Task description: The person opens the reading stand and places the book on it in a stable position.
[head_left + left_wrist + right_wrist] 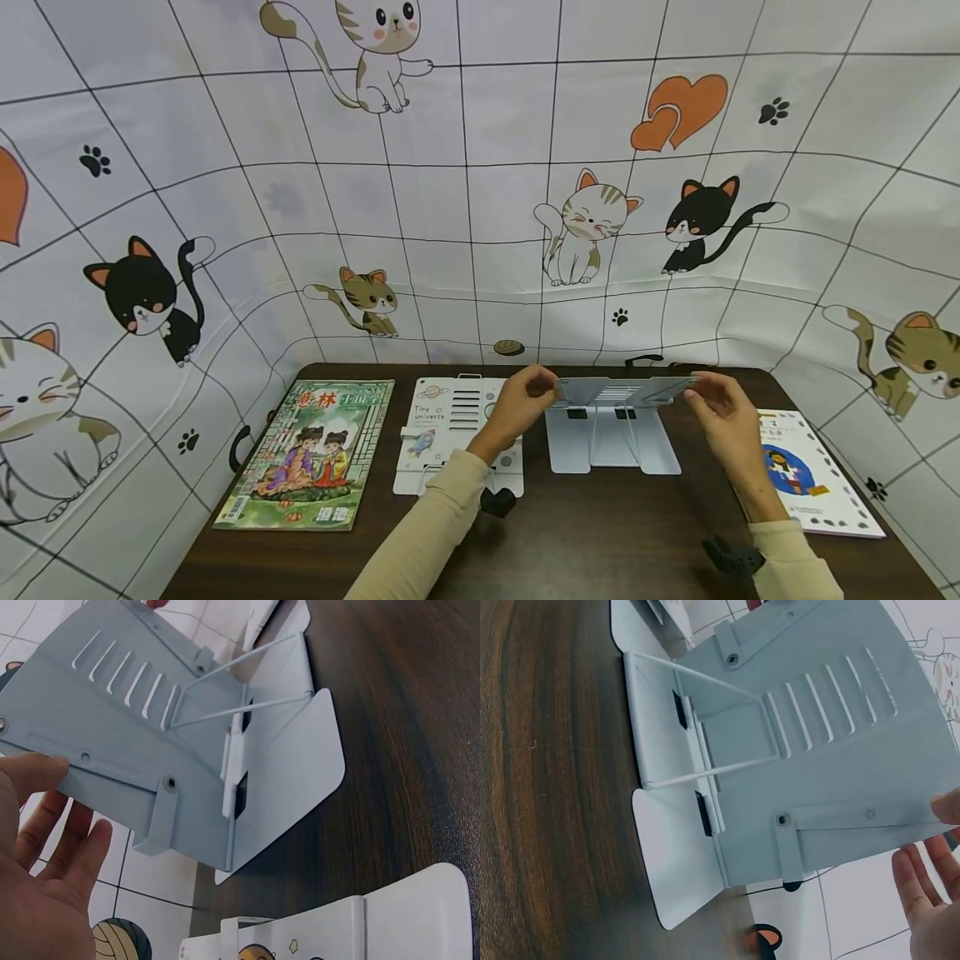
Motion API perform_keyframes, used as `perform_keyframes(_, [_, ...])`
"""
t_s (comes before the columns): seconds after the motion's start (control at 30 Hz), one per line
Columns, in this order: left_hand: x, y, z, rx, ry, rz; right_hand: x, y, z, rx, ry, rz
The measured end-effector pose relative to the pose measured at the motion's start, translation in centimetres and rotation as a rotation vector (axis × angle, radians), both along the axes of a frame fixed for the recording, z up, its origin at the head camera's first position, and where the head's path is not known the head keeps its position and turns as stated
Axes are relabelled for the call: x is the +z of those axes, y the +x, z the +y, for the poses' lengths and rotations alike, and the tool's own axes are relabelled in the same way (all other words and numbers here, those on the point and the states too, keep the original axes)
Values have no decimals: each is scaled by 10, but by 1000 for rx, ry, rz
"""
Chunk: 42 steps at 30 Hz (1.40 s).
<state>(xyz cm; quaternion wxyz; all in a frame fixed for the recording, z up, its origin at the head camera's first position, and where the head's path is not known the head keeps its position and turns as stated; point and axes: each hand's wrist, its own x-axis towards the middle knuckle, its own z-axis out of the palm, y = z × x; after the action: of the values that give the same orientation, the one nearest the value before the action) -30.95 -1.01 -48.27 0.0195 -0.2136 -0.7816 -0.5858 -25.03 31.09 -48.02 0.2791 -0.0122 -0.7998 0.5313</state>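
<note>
A pale grey metal book stand [613,458] stands on the table, its back plate raised and leaning over the base. My left hand [521,408] pinches one side edge of the plate, thumb on the near face and fingers behind. At the opposite edge my right hand [727,421] pinches likewise. In the left wrist view a wire prop [247,711] runs from the base to the slotted back plate [112,742]. The right wrist view shows the same plate [825,787], with a folding side arm [787,847] near my fingers [911,881].
Left of the grey stand lies a flat white book stand [420,412] printed "Tiny universe". Further left is a colourful magazine [322,458]. A white book [825,475] lies at the right, partly behind my right hand. A cat-patterned cloth [487,200] rises behind the dark wooden table [585,533].
</note>
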Motion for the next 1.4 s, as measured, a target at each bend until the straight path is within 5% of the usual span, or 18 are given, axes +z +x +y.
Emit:
perform_keyframes(0.33, [-4, 1, 3, 23, 23, 9, -10, -10, -3, -106, -25, 127])
perform_keyframes(0.83, [-11, 4, 4, 39, 39, 93, 13, -5, -26, -70, -77, 220])
perform_keyframes(1.1, [-8, 18, 4, -11, 30, 174, 18, -18, -26, -41, -77, 229])
perform_keyframes(1.4, [-15, 36, 7, -72, 23, 332, 1, -57, -17, 90, -323, 125])
